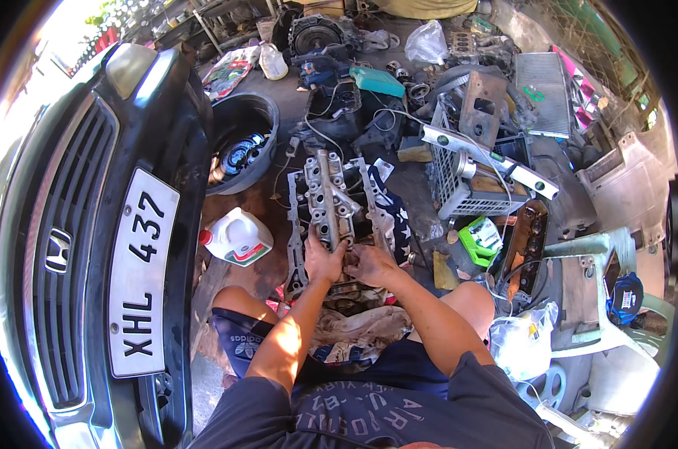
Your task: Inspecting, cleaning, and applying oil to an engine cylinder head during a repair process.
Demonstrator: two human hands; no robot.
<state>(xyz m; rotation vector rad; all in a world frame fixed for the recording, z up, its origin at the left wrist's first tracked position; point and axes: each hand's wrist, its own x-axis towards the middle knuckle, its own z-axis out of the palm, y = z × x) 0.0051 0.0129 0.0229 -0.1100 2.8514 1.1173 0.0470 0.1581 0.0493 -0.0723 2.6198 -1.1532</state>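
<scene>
A long silver cast-metal engine part [326, 196] with bolt bosses and a tube-like ridge lies lengthwise over an open engine block [297, 247]. My left hand [324, 260] grips the near end of this part, its thumb and fingers on either side. Close beside it, my right hand [372, 265] is closed with curled fingers at the same near end; whatever its fingertips hold is hidden. Crumpled cloth [361, 325] lies between my knees, just below the block. A dark cloth with white stars [393, 213] sits along the block's right side.
At left stands a dark car bumper with grille [73, 217]. A black tub [268, 142] with parts and a white jug [238, 237] are nearby. To the right are a grey crate [466, 198], a spirit level [529, 179], a green container [479, 243] and a plastic chair [615, 243].
</scene>
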